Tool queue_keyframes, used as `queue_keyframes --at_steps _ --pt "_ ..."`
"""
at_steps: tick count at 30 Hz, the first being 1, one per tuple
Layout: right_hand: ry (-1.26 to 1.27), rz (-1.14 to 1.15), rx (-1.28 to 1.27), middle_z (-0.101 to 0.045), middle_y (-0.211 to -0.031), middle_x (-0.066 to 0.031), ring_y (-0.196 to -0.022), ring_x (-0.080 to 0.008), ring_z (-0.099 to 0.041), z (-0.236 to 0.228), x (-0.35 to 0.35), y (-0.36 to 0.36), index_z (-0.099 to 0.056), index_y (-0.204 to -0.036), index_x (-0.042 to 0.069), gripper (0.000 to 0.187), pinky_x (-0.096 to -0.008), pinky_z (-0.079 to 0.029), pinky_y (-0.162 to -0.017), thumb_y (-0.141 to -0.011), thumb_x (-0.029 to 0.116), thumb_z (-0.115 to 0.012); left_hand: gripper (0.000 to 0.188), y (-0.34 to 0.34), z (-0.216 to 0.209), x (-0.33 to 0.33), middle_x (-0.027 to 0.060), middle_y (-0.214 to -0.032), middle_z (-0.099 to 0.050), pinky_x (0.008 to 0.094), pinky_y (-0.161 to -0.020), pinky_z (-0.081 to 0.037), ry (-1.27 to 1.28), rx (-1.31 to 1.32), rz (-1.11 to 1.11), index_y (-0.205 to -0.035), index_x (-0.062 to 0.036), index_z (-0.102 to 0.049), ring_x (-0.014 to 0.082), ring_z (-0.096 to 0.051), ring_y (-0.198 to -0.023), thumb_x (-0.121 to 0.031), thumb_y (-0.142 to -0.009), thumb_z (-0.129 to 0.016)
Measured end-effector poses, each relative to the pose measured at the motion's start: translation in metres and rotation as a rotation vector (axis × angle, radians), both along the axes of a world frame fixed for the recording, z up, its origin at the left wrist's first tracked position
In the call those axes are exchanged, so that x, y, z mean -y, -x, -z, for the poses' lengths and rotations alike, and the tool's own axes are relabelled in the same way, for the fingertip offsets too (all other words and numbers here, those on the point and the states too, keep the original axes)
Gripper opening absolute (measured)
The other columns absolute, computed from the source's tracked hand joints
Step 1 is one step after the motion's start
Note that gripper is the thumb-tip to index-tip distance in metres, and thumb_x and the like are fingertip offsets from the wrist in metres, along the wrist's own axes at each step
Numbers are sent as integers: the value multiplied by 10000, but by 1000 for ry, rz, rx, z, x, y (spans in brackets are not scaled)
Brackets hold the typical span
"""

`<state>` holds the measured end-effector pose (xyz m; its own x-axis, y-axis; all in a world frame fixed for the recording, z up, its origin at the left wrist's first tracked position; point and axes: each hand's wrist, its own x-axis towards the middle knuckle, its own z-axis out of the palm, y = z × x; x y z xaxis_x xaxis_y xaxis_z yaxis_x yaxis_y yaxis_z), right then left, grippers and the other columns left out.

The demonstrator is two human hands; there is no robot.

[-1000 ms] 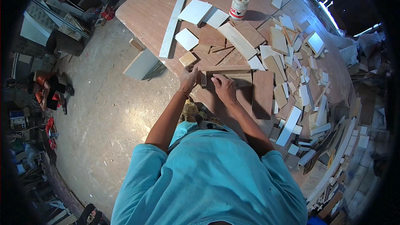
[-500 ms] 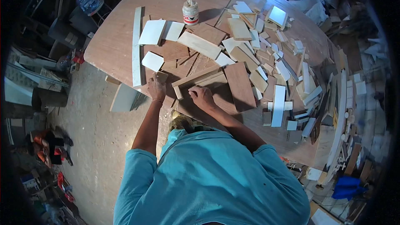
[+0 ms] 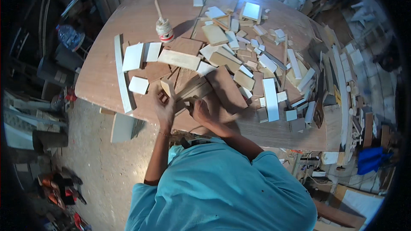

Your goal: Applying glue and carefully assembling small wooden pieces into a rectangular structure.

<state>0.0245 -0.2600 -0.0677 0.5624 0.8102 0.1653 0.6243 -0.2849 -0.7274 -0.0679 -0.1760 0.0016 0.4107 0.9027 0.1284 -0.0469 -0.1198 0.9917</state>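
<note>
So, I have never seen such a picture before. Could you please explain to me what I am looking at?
There is no machine here, only a person working bare-handed. A wide fisheye camera worn on the head looks down, so straight edges bend. On the wooden table lie many wood pieces and a long pale strip; a jar with a stick inside stands there too. The left hand holds a small wood block; the right hand is at a wooden frame, its grip unclear.

On the brown table (image 3: pixel 139 15) stands a white jar (image 3: pixel 165 33). Left of this jar lies one long pale strip (image 3: pixel 123 75); right of it, many wood offcuts (image 3: pixel 269 63); in front, a small white board (image 3: pixel 138 85).
</note>
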Motion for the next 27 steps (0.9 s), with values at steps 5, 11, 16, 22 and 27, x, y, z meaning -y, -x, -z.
queue_keyframes --at_steps 5,11,16,22,27 --pt "-154 80 -284 -587 -715 -161 -703 -300 -573 0 26 -2 -602 -866 21 220 -363 -452 -631 -646 35 -586 410 3 18 49 110 -1074 -502 296 -826 -414 394 159 360 -1165 9 -379 178 -494 -978 -71 -780 -493" --pt "-248 364 -590 -615 -716 -103 -599 -180 -582 26 46 -23 -620 -875 3 188 -292 -470 -531 -746 40 -489 491 8 14 50 154 -1094 -510 320 -767 -453 936 483 738 -1147 10 -417 252 -532 -939 -363 -829 -384" --pt "-488 213 -934 -610 -702 -50 -548 -110 -571 -48 57 -5 -588 -954 -2 246 -223 -460 -504 -842 194 -491 490 31 -7 45 178 -1058 -524 298 -733 -462 1094 534 764 -1141 48 -405 242 -559 -853 -335 -837 -374" --pt "-497 -8 -1060 -593 -858 -73 -740 -125 -575 -93 56 45 -553 -1012 -24 361 -250 -469 -667 -856 291 -470 490 84 -24 47 226 -1047 -509 301 -760 -459 1137 607 746 -1161 56 -374 259 -556 -860 -328 -857 -368" --pt "-387 -17 -1038 -578 -912 -102 -808 -155 -563 -89 48 63 -539 -1013 -45 382 -260 -453 -722 -832 290 -511 428 109 -21 43 219 -1035 -500 317 -802 -459 1193 748 691 -1136 79 -373 290 -540 -883 -245 -860 -412"
